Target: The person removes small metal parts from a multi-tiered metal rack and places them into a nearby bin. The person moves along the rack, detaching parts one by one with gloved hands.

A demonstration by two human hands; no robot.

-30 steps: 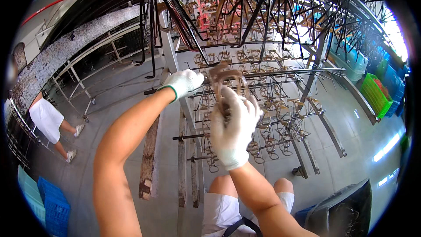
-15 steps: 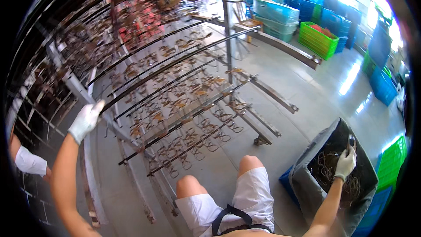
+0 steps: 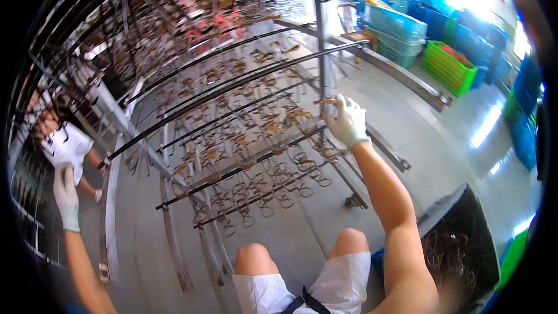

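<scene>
My right hand (image 3: pixel 350 122), in a pale work glove, is raised beside the upright post (image 3: pixel 324 40) of a metal rack. Its fingers are apart, close to a small brown piece (image 3: pixel 326 101) near the end of a bar. Whether they touch it I cannot tell. My left hand (image 3: pixel 67 195), also gloved, is out at the far left, away from the bars; its fingers are smeared. Black bars (image 3: pixel 232 90) cross the rack in tiers, with many brown and wire loop-shaped pieces (image 3: pixel 285 177) hanging from them.
A dark-lined bin (image 3: pixel 459 250) holding a tangle of wire pieces stands at the lower right. A lime green crate (image 3: pixel 449 68) and blue tubs (image 3: pixel 395 23) stand at the back right. Beyond the rack's left side is another person in white shorts (image 3: pixel 67 142).
My right hand has left the bin and come up to the rack's post. My left hand has let go of the black bar and moved left and down. The view has shifted slightly.
</scene>
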